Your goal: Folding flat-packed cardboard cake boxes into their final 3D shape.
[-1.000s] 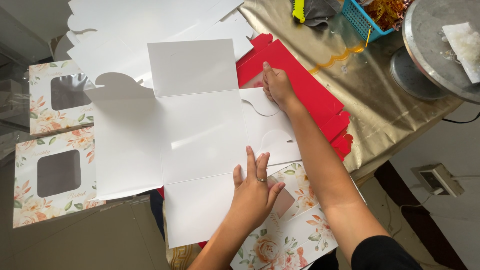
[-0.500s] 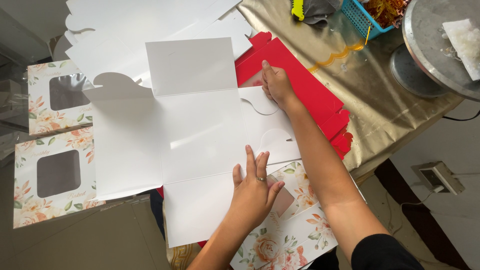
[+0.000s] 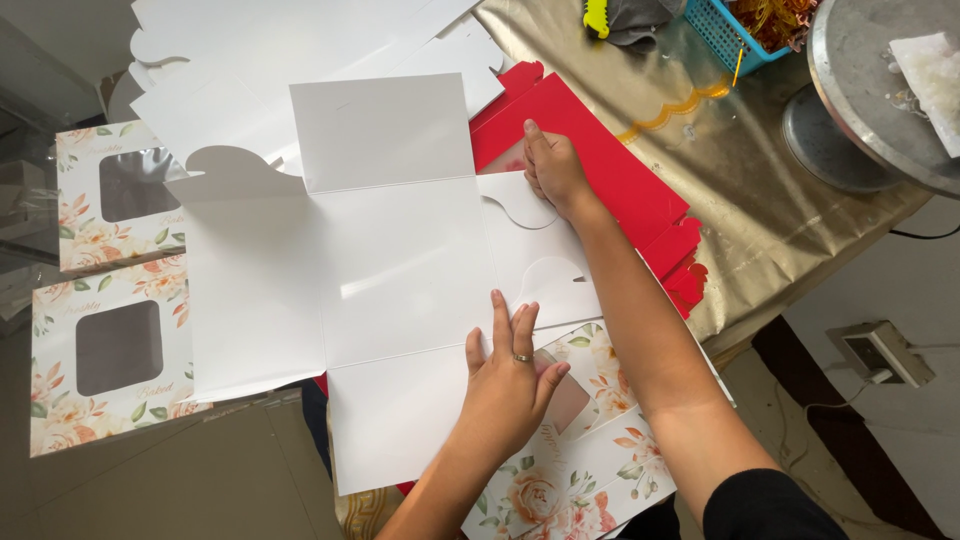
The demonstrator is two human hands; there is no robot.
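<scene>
Nothing much has shifted since the earlier frames: both hands rest where they were, and the white card sheet lies the same way.

At lower centre, the left hand (image 3: pixel 507 385) lies flat and open, fingers stretched and close together, palm pressing down on the lower right part of the white card sheet (image 3: pixel 390 270); it grips nothing. A ring shows on one finger. The right hand (image 3: pixel 552 168), at centre right, is loosely curled with its fingertips pressed on the sheet's right edge, beside a rounded flap; whether it pinches the edge cannot be told.

The white card sheet is an unfolded box blank, cross-shaped with creased panels, spread across the middle of the frame. Under its right side lies a red card sheet (image 3: pixel 610 170), its scalloped edge showing at centre right. Beneath the left hand and forearm, at bottom centre, sits a flat floral box panel (image 3: pixel 590 470) with pink and orange flowers on white.

Two more floral box lids (image 3: pixel 110 360), each with a dark square window, lie at the left edge, one above the other. More white blanks (image 3: pixel 300 40) are stacked at the top. A gold cloth (image 3: pixel 740 170) covers the table at upper right, where a blue basket (image 3: pixel 735 35) and a round metal stand (image 3: pixel 870 90) sit.
</scene>
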